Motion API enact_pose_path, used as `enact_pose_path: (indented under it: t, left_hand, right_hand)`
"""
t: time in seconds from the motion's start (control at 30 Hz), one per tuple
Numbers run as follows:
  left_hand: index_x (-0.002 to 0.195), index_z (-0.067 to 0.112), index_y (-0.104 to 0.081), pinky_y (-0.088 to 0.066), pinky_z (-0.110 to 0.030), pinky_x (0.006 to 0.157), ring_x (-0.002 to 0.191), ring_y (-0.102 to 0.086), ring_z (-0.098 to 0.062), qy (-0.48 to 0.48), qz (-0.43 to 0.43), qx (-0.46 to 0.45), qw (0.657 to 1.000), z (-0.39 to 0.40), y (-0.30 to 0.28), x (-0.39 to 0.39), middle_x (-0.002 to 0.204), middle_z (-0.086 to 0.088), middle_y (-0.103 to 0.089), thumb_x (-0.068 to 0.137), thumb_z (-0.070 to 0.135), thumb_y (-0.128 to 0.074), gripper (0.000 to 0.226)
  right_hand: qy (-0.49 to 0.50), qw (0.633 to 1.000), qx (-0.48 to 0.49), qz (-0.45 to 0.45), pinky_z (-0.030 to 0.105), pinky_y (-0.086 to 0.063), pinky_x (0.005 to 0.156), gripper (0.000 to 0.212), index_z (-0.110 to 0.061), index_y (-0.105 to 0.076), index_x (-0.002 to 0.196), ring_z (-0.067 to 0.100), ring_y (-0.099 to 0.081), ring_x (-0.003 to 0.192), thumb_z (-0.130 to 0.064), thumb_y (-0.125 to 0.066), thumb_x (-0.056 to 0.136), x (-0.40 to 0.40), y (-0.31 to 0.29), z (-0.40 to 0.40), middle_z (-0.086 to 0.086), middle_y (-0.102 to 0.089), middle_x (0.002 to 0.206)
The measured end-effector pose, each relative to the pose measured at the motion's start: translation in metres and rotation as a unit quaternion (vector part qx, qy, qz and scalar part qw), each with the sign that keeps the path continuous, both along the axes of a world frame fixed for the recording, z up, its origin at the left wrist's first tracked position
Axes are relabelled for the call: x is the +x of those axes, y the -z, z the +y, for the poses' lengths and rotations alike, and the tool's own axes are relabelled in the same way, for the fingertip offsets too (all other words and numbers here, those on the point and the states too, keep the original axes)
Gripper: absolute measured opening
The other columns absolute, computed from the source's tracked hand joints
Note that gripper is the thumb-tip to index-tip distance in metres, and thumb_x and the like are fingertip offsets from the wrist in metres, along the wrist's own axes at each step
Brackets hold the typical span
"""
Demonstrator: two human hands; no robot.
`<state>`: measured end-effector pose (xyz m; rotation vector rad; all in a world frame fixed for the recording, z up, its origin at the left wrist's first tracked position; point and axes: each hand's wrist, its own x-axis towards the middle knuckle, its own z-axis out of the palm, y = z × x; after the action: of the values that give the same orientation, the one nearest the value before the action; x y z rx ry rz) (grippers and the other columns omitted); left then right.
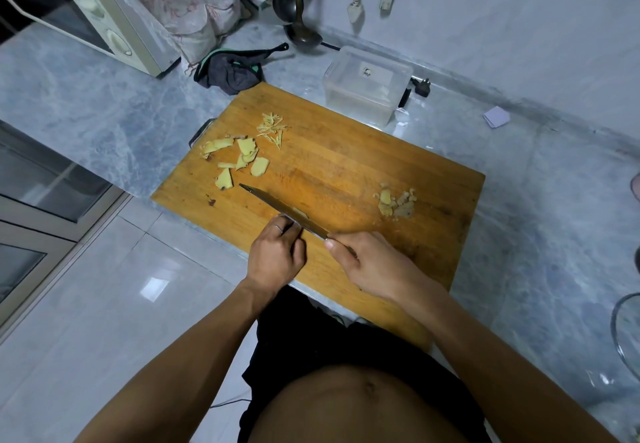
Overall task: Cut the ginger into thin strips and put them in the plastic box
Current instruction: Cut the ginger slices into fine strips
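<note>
On the left of the rectangular wooden cutting board [346, 165], flat pale-yellow ginger slices [239, 158] lie loosely spread, probably waiting their turn. Just beyond them, a small heap of fine ginger strips [273, 127] sits at the far side, set apart from the uncut pieces. At the near edge, the left hand [277, 252] has its fingers curled down beside the steel kitchen knife [280, 209], apparently pinning a ginger piece [299, 213] that shows just past the blade; the curl keeps fingertips clear of the edge. The right hand [367, 266] is clamped round the knife's handle, thumb forward for control, the blade angled toward the far left. Further right, knobbly ginger trimmings [394, 202] lie well apart. The clear rectangular plastic box [367, 86] stands lidless just beyond the board's far edge, within reach for loading; it looks empty.
</note>
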<state>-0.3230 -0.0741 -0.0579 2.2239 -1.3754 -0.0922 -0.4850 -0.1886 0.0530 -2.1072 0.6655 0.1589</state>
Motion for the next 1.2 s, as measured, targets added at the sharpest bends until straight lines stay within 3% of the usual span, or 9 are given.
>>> enact_pose_path:
  t: [0.13, 0.27, 0.37, 0.5, 0.63, 0.73, 0.97, 1.1, 1.2]
  left_hand:
    - [0.092, 0.007, -0.071, -0.040, -0.025, 0.057, 0.086, -0.052, -0.023, -0.001, 0.003, -0.008, 1.000, -0.001, -0.002, -0.001, 0.100, -0.009, -0.062, 0.082, 0.014, -0.046, 0.028]
    - [0.089, 0.009, -0.071, -0.041, -0.025, 0.055, 0.084, -0.053, -0.023, -0.005, 0.001, -0.019, 1.000, -0.001, -0.002, -0.002, 0.101, -0.008, -0.063, 0.080, 0.014, -0.048, 0.026]
    - [0.089, 0.008, -0.071, -0.045, -0.027, 0.055, 0.086, -0.057, -0.028, -0.007, 0.008, -0.014, 1.000, -0.002, 0.000, -0.002, 0.104, -0.010, -0.064, 0.080, 0.013, -0.050, 0.024]
    - [0.086, 0.008, -0.072, -0.045, -0.028, 0.052, 0.082, -0.057, -0.028, -0.014, 0.012, -0.015, 1.000, -0.001, 0.000, -0.003, 0.100, -0.011, -0.065, 0.080, 0.010, -0.052, 0.020]
    - [0.090, 0.009, -0.072, -0.042, -0.026, 0.053, 0.083, -0.051, -0.023, -0.010, 0.011, -0.018, 1.000, -0.001, -0.001, -0.003, 0.102, -0.010, -0.064, 0.078, 0.006, -0.056, 0.020]
    - [0.090, 0.009, -0.071, -0.038, -0.025, 0.054, 0.083, -0.050, -0.023, -0.009, 0.013, -0.016, 1.000, -0.001, 0.000, -0.002, 0.105, -0.010, -0.064, 0.080, 0.008, -0.052, 0.022]
    - [0.088, 0.007, -0.070, -0.035, -0.023, 0.055, 0.080, -0.049, -0.022, -0.012, 0.013, -0.024, 1.000, -0.001, -0.001, -0.003, 0.100, -0.010, -0.063, 0.081, 0.011, -0.049, 0.023]
    - [0.086, 0.008, -0.072, -0.033, -0.023, 0.057, 0.080, -0.049, -0.023, -0.023, 0.013, -0.031, 0.999, -0.001, 0.001, -0.004, 0.102, -0.011, -0.064, 0.078, 0.006, -0.056, 0.018]
    - [0.085, 0.008, -0.072, -0.038, -0.024, 0.054, 0.079, -0.050, -0.025, -0.018, 0.011, -0.033, 0.999, -0.002, -0.001, -0.004, 0.100, -0.012, -0.065, 0.076, 0.004, -0.059, 0.016]
  right_hand:
    - [-0.006, 1.000, -0.007, 0.013, 0.050, -0.043, 0.064, 0.044, -0.008, -0.063, 0.102, 0.018, -0.047, 0.063, -0.043, -0.037, 0.107, 0.000, 0.000, 0.003, -0.004, -0.043, 0.062]
    - [-0.001, 0.999, 0.002, 0.037, 0.031, -0.038, 0.065, 0.046, -0.016, -0.059, 0.135, 0.008, -0.042, 0.076, -0.045, -0.036, 0.107, 0.005, 0.007, 0.002, -0.018, -0.037, 0.068]
    - [0.004, 1.000, -0.012, 0.019, 0.034, -0.043, 0.068, 0.042, -0.015, -0.062, 0.128, 0.017, -0.049, 0.078, -0.042, -0.039, 0.107, 0.010, 0.009, 0.005, -0.014, -0.049, 0.072]
    - [0.002, 0.999, -0.018, 0.046, 0.038, -0.048, 0.087, 0.048, -0.018, -0.051, 0.146, 0.030, -0.054, 0.120, -0.043, -0.036, 0.107, 0.012, 0.008, 0.010, 0.006, -0.066, 0.128]
    - [0.007, 0.999, -0.019, 0.030, 0.030, -0.034, 0.068, 0.040, -0.016, -0.064, 0.117, 0.020, -0.042, 0.082, -0.043, -0.037, 0.107, 0.009, 0.008, 0.007, -0.013, -0.044, 0.069]
    - [0.001, 1.000, -0.009, 0.020, 0.036, -0.033, 0.058, 0.035, -0.021, -0.051, 0.083, 0.017, -0.038, 0.067, -0.043, -0.038, 0.107, 0.004, 0.004, 0.005, -0.007, -0.039, 0.064]
    - [-0.006, 1.000, 0.011, -0.001, 0.041, -0.035, 0.056, 0.037, -0.024, -0.055, 0.079, 0.014, -0.040, 0.057, -0.043, -0.039, 0.107, 0.003, 0.007, 0.002, -0.003, -0.043, 0.063]
    - [0.001, 0.999, 0.034, 0.039, 0.029, -0.040, 0.070, 0.043, -0.023, -0.063, 0.129, 0.013, -0.044, 0.078, -0.048, -0.036, 0.106, 0.007, 0.011, 0.002, -0.017, -0.048, 0.075]
    - [0.001, 0.999, 0.009, 0.053, 0.039, -0.047, 0.090, 0.052, -0.018, -0.048, 0.148, 0.028, -0.053, 0.118, -0.046, -0.034, 0.107, 0.010, 0.013, 0.006, 0.003, -0.066, 0.124]
